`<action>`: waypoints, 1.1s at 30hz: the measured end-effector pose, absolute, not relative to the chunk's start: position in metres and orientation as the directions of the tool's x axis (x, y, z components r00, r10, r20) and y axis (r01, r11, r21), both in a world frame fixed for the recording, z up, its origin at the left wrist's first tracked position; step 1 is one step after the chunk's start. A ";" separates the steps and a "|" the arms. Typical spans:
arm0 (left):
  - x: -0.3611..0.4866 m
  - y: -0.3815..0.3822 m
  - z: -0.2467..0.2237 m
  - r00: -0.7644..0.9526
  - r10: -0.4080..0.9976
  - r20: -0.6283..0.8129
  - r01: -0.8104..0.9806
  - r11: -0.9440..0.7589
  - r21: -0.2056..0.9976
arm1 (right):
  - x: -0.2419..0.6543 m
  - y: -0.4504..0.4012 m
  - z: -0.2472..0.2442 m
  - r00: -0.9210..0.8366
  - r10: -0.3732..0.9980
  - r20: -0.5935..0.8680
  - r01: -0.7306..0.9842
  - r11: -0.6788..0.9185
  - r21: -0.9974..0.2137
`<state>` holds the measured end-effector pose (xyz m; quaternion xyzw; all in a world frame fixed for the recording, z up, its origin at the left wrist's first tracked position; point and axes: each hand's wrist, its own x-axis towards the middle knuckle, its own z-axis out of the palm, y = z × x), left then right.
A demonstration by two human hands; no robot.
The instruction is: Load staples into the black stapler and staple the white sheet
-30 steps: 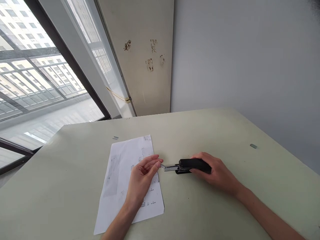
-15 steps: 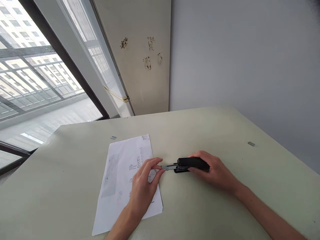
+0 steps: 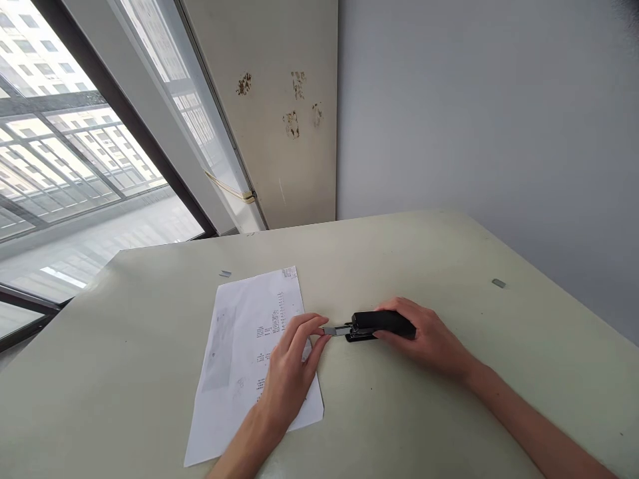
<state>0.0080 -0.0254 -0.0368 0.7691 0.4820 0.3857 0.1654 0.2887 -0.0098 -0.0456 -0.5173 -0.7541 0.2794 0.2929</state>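
A black stapler (image 3: 383,322) is gripped by my right hand (image 3: 426,340), its fingers over the top and thumb along the near side. From its left end sticks out a metal tray (image 3: 343,330). At that end my left hand (image 3: 292,366) pinches a small grey metal piece (image 3: 329,330) between thumb and fingers; whether it is a staple strip or part of the tray is hard to tell. Under my left hand and wrist lies a printed white sheet (image 3: 249,332), partly hidden by them.
The pale green table (image 3: 399,266) bears small grey strips (image 3: 225,273) behind the sheet and another grey piece (image 3: 498,283) at the right. A window stands at the left, a stained panel and a grey wall at the back.
The fingers of my left hand have shifted slightly around the metal piece, which now lines up straighter with the tray. The whole view has moved a little.
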 end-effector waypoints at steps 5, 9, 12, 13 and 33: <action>0.007 -0.024 -0.041 0.262 0.864 0.429 0.621 -0.492 0.611 | 0.288 -0.009 -0.046 -0.287 0.946 0.153 0.621 0.306 -0.722; 0.007 -0.025 -0.042 0.317 0.843 0.434 0.623 -0.530 0.575 | 0.289 -0.010 -0.046 -0.288 0.947 0.141 0.616 0.296 -0.730; 0.008 -0.026 -0.042 0.358 0.828 0.432 0.653 -0.553 0.518 | 0.290 -0.011 -0.046 -0.289 0.948 0.131 0.614 0.288 -0.734; 0.008 -0.027 -0.041 0.372 0.818 0.438 0.667 -0.564 0.486 | 0.290 -0.011 -0.046 -0.289 0.949 0.128 0.614 0.286 -0.736; -0.008 -0.029 -0.033 0.416 0.756 0.506 0.746 -0.602 0.285 | 0.289 -0.010 -0.047 -0.300 0.941 0.156 0.603 0.314 -0.733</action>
